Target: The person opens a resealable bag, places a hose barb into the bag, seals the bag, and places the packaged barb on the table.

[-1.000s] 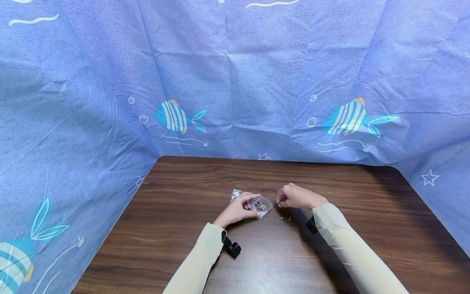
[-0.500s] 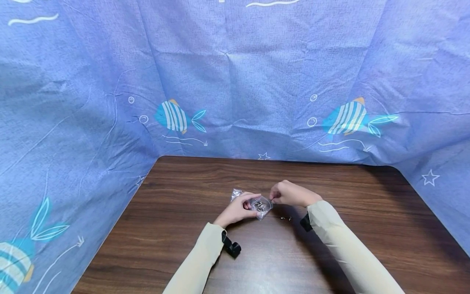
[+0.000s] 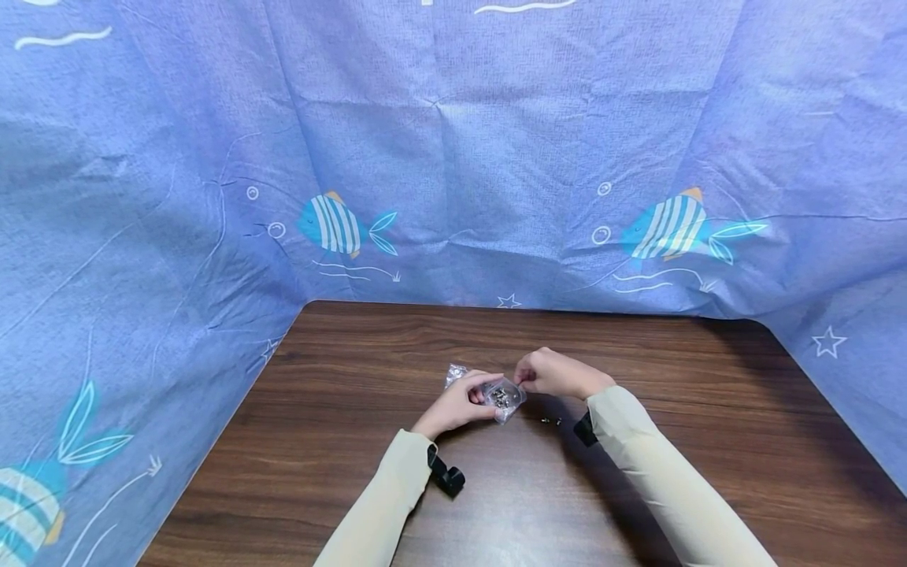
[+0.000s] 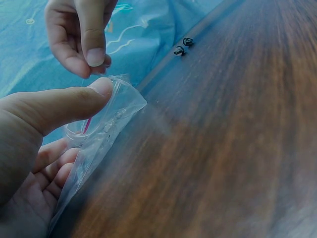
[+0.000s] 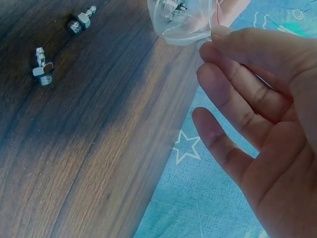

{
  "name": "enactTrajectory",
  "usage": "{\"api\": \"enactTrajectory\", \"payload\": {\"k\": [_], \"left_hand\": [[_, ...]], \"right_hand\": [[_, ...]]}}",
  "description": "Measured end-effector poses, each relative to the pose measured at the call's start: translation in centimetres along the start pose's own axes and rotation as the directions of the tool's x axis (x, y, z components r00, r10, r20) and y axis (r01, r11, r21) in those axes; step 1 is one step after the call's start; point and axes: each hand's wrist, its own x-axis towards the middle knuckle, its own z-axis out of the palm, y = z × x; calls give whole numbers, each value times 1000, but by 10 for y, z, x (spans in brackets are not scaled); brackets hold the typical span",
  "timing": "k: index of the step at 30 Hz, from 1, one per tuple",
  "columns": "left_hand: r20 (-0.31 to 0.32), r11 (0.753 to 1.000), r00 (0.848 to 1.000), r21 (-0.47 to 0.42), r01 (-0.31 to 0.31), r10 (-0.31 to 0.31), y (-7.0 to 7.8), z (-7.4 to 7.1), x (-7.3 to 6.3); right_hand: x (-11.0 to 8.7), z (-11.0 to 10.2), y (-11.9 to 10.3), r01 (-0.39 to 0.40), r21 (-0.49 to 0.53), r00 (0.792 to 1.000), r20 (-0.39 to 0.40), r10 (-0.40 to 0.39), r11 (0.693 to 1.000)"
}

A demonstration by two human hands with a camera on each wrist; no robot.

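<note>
A clear zip bag (image 3: 508, 394) with several small metal barbed fittings inside is held by my left hand (image 3: 457, 405) over the table. The left thumb (image 4: 74, 104) presses along the bag's upper edge, and the other fingers curl behind it. At the bag's open right edge, my right hand (image 3: 556, 372) pinches the plastic between thumb (image 5: 257, 42) and forefinger, its other fingers loosely bent. Two metal barbed hose fittings, one upright (image 5: 43, 67) and one slanted (image 5: 81, 20) in the right wrist view, lie on the wood below the right hand.
Another crumpled clear bag (image 3: 456, 373) lies behind my left hand. The dark wooden table (image 3: 397, 339) ends at a blue fish-print cloth (image 3: 453, 157) at the back and sides. Black wrist straps (image 3: 446, 478) sit at both cuffs.
My right hand has moved left to the bag's edge, where its fingertips now meet the plastic. The left hand and the bag have stayed in place.
</note>
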Motion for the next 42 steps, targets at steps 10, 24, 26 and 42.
{"api": "enactTrajectory", "payload": {"k": [10,24,26,42], "left_hand": [[-1,1000,1000,25,-16,17,-3,-2,1],[-11,1000,1000,17,-13,14,-2,-1,0],[-13,1000,1000,15,-13,13,-1,-1,1],[30,999,999,-27,-29,30,39,-13,-13]], "right_hand": [[-2,-2,-1,-27,22,999,25,27,999],[-15,-5,4,-129,90,988,99,121,987],[-18,-6,5,-142,87,985,111,132,986],[-33,7,8,-142,112,978,170,122,984]]}}
